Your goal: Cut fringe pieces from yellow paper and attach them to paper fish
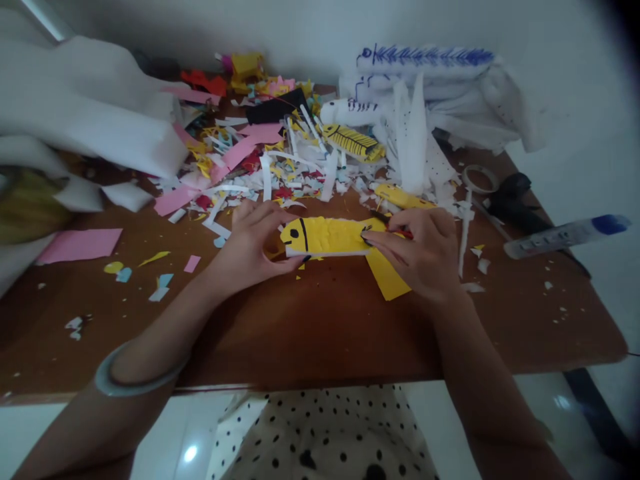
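A flat yellow paper fish [333, 235] with a white underside lies before me on the brown table. A black eye, a mouth and a curved line are drawn at its left end, and small dark marks show near its right end. My left hand [257, 240] grips the left end between thumb and fingers. My right hand [417, 250] is closed, its fingertips pressed at the right end. Bits of black and red show between its fingers; what they belong to is mostly hidden. Beneath that hand sticks out a yellow paper piece [389, 275].
Paper scraps [300, 173] are heaped at the back, with a striped yellow fish [355, 142] among them. A blue-capped marker [565, 237], a tape roll [480, 179] and a black-handled tool [515, 200] lie right. White padding [100, 107] bulges at left.
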Demonstrator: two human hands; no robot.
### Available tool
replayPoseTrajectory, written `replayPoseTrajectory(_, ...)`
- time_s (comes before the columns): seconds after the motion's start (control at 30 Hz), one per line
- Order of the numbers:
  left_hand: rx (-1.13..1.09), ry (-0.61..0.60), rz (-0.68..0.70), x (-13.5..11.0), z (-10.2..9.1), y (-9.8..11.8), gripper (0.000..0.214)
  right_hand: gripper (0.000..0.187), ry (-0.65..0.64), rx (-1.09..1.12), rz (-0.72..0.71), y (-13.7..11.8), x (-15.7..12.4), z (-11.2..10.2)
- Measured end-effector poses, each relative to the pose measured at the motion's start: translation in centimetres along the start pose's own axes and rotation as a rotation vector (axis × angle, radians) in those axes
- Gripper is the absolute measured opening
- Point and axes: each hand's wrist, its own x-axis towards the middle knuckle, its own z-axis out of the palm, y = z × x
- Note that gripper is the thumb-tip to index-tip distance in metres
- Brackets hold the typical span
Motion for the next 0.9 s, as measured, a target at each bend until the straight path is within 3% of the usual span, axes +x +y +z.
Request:
replayPoseTrajectory(0.2, -0.005, -0.043, -0.033, 0.02, -0.1, -0.07, 0.035, 0.027, 0.0, -0.027, -0.051, 0.16, -0.11, 0.13)
replayPoseTrajectory(0.4, -0.027, -0.072, -0.047, 0.04, -0.16, 0.14, 0.035, 0.016, 0.145, -0.028, -0.187, 0.5, -0.22, 0.6)
replayPoseTrajectory(0.77, -0.009, -0.089, -0.043, -0.03, 0.04, 0.1, 0.038, 0.013, 0.053, -0.032, -0.144, 0.87, -0.39, 0.58)
replayPoseTrajectory(0.9, 0.004, -0.098, -0.049, -0.09, 0.14, 0.08, 0.04, 0.013, 0.08, -0.029, -0.163, 1.01, -0.4, 0.58)
